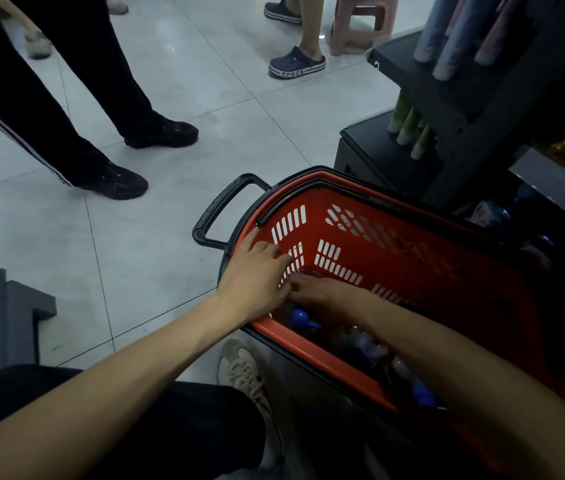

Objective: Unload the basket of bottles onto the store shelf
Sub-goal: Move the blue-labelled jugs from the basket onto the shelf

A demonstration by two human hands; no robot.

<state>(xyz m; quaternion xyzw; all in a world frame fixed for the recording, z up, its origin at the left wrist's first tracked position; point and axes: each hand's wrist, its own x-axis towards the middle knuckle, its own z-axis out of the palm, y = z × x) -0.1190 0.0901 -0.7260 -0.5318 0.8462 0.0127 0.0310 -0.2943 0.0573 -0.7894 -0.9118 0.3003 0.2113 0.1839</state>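
Note:
A red plastic basket (395, 251) with a black handle (222, 209) stands on the floor against the dark store shelf (481, 140). Clear bottles with blue caps (300, 318) lie at its bottom, near my side. My left hand (256, 275) rests on the basket's left rim, fingers spread over the slotted wall. My right hand (322, 294) reaches down inside the basket among the bottles; its fingers are in shadow and I cannot tell whether they hold one. More blue-capped bottles (502, 209) sit low on the shelf at the right.
Two people stand on the tiled floor (170, 237): black trousers and shoes (118, 181) at left, blue clogs (296, 65) at the back. A pink stool (360, 22) is behind. Green tubes (409, 129) stand on the shelf. A grey unit (21, 306) sits at left.

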